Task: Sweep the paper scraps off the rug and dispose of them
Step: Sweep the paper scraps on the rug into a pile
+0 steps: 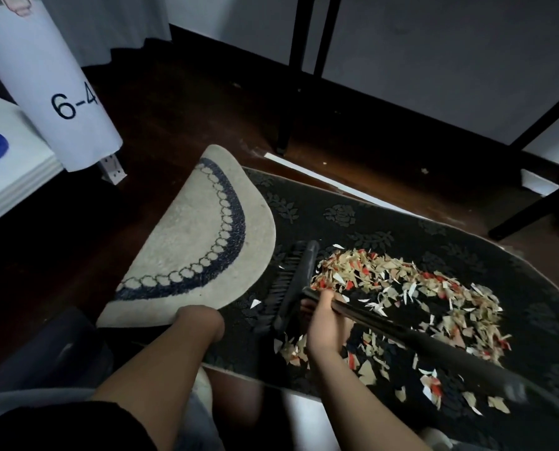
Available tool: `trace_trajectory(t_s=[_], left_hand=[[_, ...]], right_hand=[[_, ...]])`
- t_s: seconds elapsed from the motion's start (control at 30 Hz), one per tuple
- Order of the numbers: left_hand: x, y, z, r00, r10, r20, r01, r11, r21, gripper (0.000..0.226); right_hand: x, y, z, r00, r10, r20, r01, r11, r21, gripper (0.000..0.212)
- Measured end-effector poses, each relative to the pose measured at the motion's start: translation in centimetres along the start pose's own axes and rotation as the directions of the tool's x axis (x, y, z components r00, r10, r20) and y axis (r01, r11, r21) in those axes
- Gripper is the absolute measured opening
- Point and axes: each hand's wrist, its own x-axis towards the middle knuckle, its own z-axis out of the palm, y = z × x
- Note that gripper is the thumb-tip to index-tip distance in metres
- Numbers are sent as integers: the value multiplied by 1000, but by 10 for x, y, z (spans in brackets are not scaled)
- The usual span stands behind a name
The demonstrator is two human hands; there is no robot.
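Sweeping was under way: broom (296, 281) gripped by right hand (325, 323), rug (353, 216) flap pinched back by left hand (201, 320); paper scraps (402, 288) should next be gathered.

Dark wood floor (180, 102), pale wall (434, 60), black frame legs (293, 73), dim light.

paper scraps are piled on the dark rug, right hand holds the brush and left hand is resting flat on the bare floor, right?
Not quite. In the head view the left hand grips the edge of the pale mat, not the floor. The paper scraps do lie on the dark rug, and the right hand holds the brush.
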Motion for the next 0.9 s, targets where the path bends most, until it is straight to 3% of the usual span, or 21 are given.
trace_trajectory(t_s=[0.07,0.2,0.3,0.37,0.67,0.77,0.9], left_hand=[[-1,2,-1,1000,-1,-12,1,1000,6,36],[-3,2,-2,1000,9,-6,-9,1000,-6,36],[-3,1,-3,1000,22,6,-22,1000,-21,39],[-2,1,-2,1000,17,4,-17,1000,-11,40],[-3,3,-2,1000,-2,-13,3,1000,28,37],[-8,6,-4,999,8,-33,-7,999,38,35],[-13,11,-5,1000,7,-17,-6,998,56,35]], right_hand=[[1,-3,-4,999,-1,43,2,1000,-5,28],[-8,-8,6,980,73,185,-75,997,4,28],[-17,3,19,963,49,264,-15,991,-130,28],[-14,10,18,973,43,225,-6,987,-162,29],[19,3,-17,993,76,-95,-72,996,51,34],[26,-7,-34,996,19,-84,-13,997,78,30],[17,-16,-43,998,42,43,-46,993,109,24]])
